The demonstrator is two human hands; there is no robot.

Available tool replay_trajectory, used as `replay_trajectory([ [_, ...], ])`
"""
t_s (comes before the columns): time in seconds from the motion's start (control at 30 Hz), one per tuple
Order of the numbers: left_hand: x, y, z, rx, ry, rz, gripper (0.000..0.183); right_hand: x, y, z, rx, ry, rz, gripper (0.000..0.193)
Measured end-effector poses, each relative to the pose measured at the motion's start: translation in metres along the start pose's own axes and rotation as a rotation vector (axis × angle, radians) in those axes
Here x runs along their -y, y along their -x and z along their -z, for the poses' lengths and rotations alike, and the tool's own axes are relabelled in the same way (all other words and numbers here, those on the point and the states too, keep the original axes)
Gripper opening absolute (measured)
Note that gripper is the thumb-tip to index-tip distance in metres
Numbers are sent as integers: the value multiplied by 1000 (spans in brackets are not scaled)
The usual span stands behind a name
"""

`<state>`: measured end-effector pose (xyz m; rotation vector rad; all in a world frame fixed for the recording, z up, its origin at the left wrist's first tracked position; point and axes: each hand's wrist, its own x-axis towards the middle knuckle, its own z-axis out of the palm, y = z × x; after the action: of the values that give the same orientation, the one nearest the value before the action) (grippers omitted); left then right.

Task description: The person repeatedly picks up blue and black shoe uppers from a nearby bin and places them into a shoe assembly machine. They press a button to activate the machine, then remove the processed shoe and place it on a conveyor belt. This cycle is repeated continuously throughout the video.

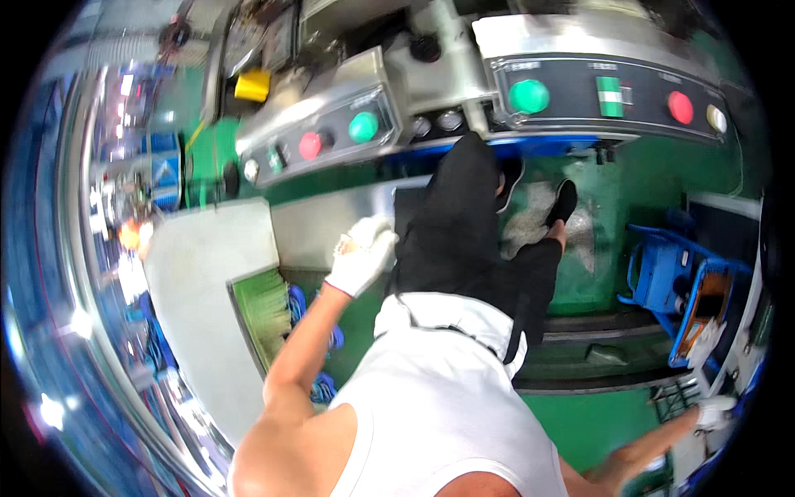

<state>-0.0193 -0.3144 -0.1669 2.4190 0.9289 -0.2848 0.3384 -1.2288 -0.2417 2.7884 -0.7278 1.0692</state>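
My left hand (362, 255), in a white glove, is above the edge of a grey metal panel (323, 224), close to my left thigh. Its fingers are curled in. A pinkish patch shows among them, and I cannot make out whether it is bare fingertips or a small held thing. Far out at the lower right, my right hand (714, 412), also gloved in white, is stretched beside a dark wire rack (681, 396). Small and near the picture's rim, its fingers are not clear enough to read.
Two control panels with green button (528, 97) and red button (310, 146) stand ahead. A pale worktop (199, 248) with a green bristly mat (261, 311) lies left. On the right is a blue chair-like frame (662, 269). A dark rail (596, 377) crosses the green floor.
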Motion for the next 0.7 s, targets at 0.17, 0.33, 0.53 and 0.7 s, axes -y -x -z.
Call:
replay_trajectory([
  [0.17, 254, 107, 36, -158, -121, 649, 41, 216, 271, 28, 801, -1239, -431, 37],
  [0.33, 334, 214, 62, -175, 99, 1148, 61, 386, 372, 126, 1278, -1058, -228, 59],
  [0.53, 357, 248, -53, 330, -86, 1110, 85, 454, 351, 160, 1458, -1009, 173, 63],
  [0.7, 340, 245, -76, 152, -40, 1020, 70, 516, 360, 220, 1520, -1028, 336, 58],
])
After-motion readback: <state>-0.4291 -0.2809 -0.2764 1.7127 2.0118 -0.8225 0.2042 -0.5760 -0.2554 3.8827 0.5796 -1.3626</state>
